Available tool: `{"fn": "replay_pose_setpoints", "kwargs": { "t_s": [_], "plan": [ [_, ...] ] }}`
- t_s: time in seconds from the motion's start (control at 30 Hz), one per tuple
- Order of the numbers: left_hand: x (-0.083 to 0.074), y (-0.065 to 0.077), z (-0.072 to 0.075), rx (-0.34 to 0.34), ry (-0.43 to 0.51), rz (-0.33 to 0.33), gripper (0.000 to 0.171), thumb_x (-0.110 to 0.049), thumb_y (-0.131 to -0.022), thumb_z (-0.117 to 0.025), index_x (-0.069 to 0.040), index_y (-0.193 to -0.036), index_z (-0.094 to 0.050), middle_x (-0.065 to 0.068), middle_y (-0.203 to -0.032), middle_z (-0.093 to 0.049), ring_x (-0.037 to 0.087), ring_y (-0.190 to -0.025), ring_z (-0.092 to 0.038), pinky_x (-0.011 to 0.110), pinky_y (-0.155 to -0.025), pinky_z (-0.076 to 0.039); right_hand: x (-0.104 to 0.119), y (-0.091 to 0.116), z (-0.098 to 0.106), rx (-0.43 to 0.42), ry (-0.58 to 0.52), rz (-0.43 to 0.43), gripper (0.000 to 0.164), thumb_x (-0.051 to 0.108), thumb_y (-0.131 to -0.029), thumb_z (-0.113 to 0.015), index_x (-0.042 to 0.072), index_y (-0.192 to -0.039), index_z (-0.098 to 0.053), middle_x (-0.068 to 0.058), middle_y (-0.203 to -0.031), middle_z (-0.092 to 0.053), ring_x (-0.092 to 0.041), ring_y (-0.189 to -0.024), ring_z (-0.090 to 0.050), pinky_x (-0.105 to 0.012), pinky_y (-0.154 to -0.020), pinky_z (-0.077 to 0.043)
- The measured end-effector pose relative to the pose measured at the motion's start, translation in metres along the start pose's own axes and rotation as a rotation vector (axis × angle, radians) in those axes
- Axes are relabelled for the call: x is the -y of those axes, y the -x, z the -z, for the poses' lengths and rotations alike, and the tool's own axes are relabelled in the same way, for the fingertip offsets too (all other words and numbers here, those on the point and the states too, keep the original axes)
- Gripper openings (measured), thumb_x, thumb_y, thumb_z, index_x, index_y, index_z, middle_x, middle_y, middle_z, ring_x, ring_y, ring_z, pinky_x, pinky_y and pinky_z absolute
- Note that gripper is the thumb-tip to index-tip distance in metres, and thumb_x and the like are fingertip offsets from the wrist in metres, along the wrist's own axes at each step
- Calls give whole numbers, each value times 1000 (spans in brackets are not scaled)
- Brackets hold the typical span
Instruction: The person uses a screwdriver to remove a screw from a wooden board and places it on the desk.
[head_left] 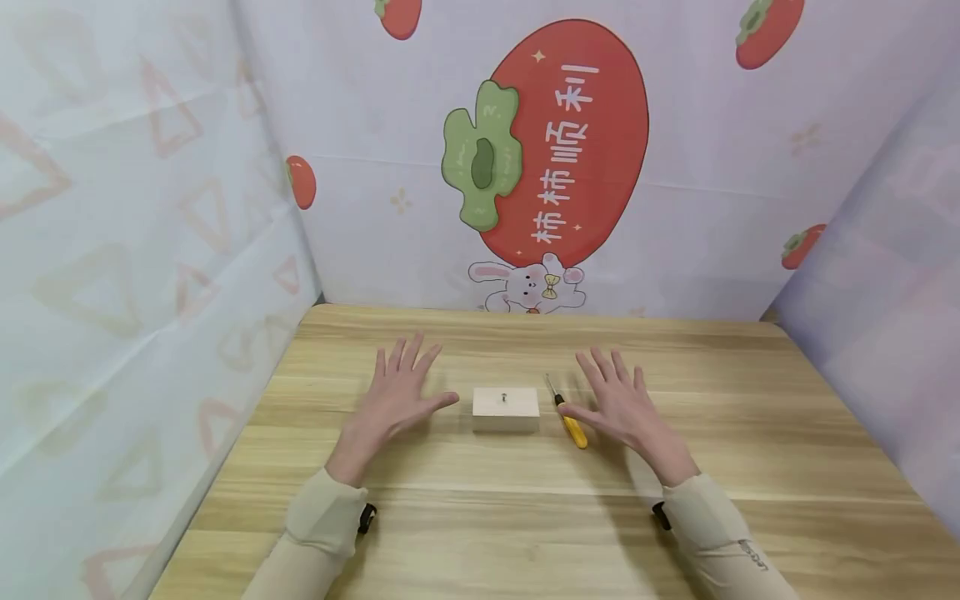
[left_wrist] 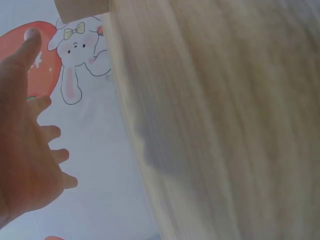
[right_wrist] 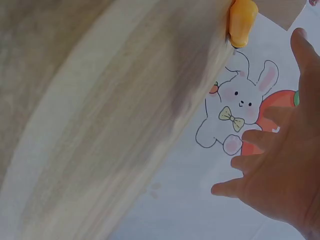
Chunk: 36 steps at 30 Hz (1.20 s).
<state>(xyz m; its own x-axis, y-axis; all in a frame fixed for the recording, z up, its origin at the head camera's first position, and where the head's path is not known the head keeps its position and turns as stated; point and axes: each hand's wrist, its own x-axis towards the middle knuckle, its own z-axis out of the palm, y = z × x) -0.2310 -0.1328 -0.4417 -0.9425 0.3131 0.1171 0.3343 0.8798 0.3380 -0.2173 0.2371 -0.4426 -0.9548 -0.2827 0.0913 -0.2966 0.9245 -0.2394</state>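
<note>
A small pale block [head_left: 506,410] sits on the wooden table between the two hands, a screw [head_left: 504,397] standing up from its top. My left hand [head_left: 397,398] is to the left of the block, fingers spread and thumb pointing toward it. On the other side, my right hand [head_left: 619,407] has its fingers spread too, its thumb overlapping the screwdriver [head_left: 574,430] in the head view. The screwdriver has a yellow and black handle and a thin metal shaft pointing away from me. In the right wrist view the yellow handle [right_wrist: 243,22] shows at the top, apart from the fingers. Neither hand holds anything.
The wood-grain table [head_left: 480,533] reaches back to a printed cloth [head_left: 375,233] with a large red persimmon and a rabbit. Cloth walls [head_left: 135,275] also stand along the left and right sides. Dark wrist cameras [head_left: 367,518] show at both sleeves.
</note>
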Motion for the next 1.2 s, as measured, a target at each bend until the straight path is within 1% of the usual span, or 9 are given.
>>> {"fn": "replay_pose_setpoints", "kwargs": {
  "t_s": [0.13,0.37,0.53,0.63,0.73,0.8,1.0,1.07,1.2],
  "plan": [
    [1,1,-1,-13,3,7,90,-66,-87,-60,-18,-157,-29,15,-167,-9,43,-153,-4,66,-120,4,0,3,1,7,0,5,96,65,-87,-61,12,-158,-24,-20,-163,-20,-49,-150,-9,-76,-112,-7],
    [4,6,-1,-9,14,-8,85,-63,-87,-63,-17,-154,-36,16,-165,-19,43,-152,-12,65,-121,-2,5,5,4,13,-16,29,91,60,-88,-64,11,-157,-29,-20,-159,-30,-49,-148,-16,-74,-114,-13],
    [3,8,3,-9,23,-22,78,-57,-90,-63,-15,-152,-40,17,-163,-24,42,-151,-16,64,-121,-6,8,6,7,30,-24,48,88,55,-89,-66,9,-156,-30,-21,-156,-36,-49,-145,-25,-70,-115,-20],
    [1,9,7,-11,45,-50,73,-53,-92,-63,-13,-149,-43,17,-161,-28,43,-150,-21,63,-121,-10,8,7,7,33,-22,72,85,51,-90,-68,7,-155,-33,-22,-152,-41,-49,-140,-34,-67,-113,-26],
    [-1,10,9,-13,73,-85,69,-50,-92,-64,-11,-147,-47,18,-159,-33,44,-147,-26,63,-121,-13,7,9,7,47,-19,102,83,48,-89,-69,7,-154,-36,-21,-148,-45,-48,-136,-40,-65,-112,-30],
    [-3,11,10,-12,74,-107,67,-48,-92,-66,-10,-145,-49,18,-157,-37,44,-145,-30,62,-120,-16,7,10,8,55,-21,112,82,48,-89,-70,8,-153,-37,-21,-147,-47,-47,-133,-44,-64,-112,-32],
    [-8,11,8,-18,47,-190,59,-41,-92,-69,-7,-138,-56,17,-148,-49,39,-137,-44,60,-117,-28,7,14,11,65,-19,120,78,46,-90,-71,11,-152,-40,-19,-140,-54,-45,-127,-51,-63,-107,-38],
    [-12,10,7,-22,34,-218,57,-41,-92,-68,-7,-137,-57,16,-146,-52,37,-135,-47,57,-115,-32,8,15,11,72,-17,132,75,44,-90,-71,11,-151,-42,-18,-137,-56,-43,-124,-53,-62,-105,-41],
    [-19,7,5,-14,11,-249,56,-43,-93,-67,-8,-136,-58,13,-144,-54,34,-133,-50,52,-114,-36,9,18,12,97,-16,142,70,42,-90,-71,12,-148,-46,-14,-132,-59,-38,-119,-57,-59,-101,-45]
  ]
}}
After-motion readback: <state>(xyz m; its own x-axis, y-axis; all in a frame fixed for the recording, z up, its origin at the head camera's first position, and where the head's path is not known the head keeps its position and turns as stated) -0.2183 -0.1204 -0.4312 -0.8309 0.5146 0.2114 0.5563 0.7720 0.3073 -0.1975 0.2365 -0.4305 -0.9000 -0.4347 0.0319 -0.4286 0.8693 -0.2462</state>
